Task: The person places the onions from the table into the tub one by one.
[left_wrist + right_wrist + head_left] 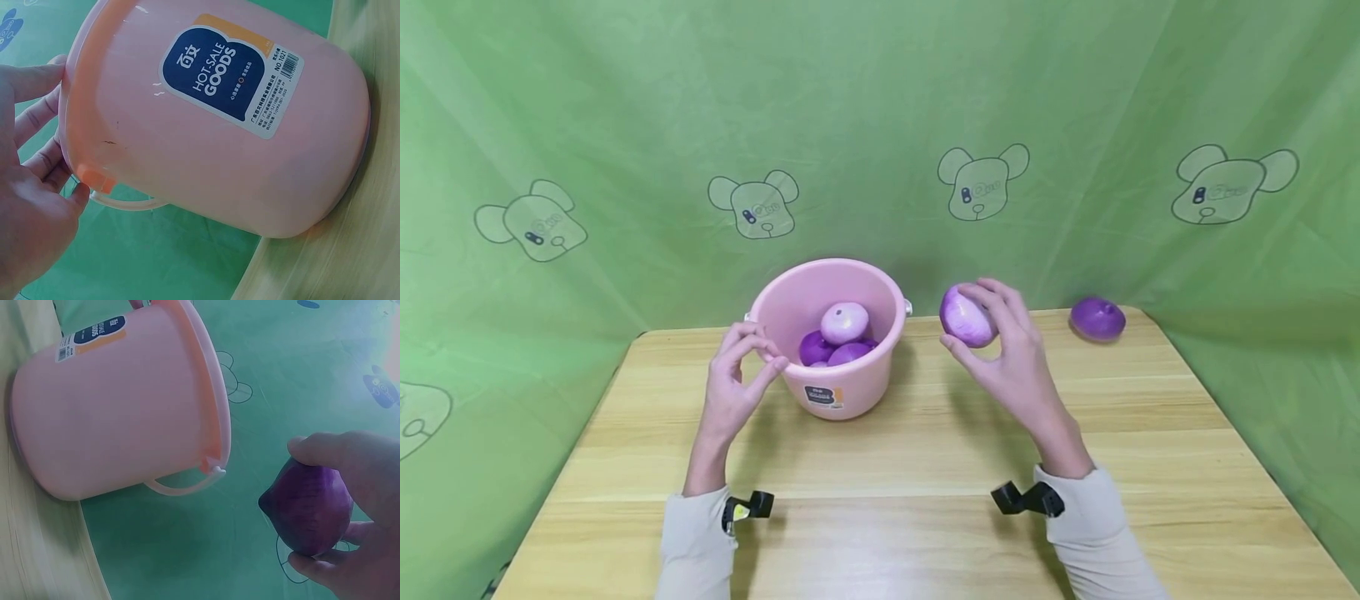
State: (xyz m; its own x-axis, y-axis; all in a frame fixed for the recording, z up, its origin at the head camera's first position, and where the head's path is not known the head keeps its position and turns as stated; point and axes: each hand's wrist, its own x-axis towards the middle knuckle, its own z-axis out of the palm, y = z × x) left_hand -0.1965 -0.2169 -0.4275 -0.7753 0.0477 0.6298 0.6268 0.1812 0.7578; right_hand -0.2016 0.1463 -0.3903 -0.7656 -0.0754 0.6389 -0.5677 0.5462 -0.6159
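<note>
A pink bucket (850, 400) stands upright near the back of the table, its label showing in the left wrist view. My left hand (733, 379) grips the bucket's rim at its left side, fingers and thumb at the edge. Inside lie several purple onions, a paler one (845, 322) on top. To the right of the bucket, above the table, my right hand (1011, 358) holds a purple onion (967, 317) between thumb and fingers. The right wrist view shows this onion (309, 506) with its pointed tip towards the bucket.
Another purple onion (1097, 320) rests at the table's back right corner. The wooden table (865, 533) runs towards me. Behind it and at its sides hangs a green curtain (865, 100) with printed animal heads. The bucket's white handle (187, 487) hangs down at the back.
</note>
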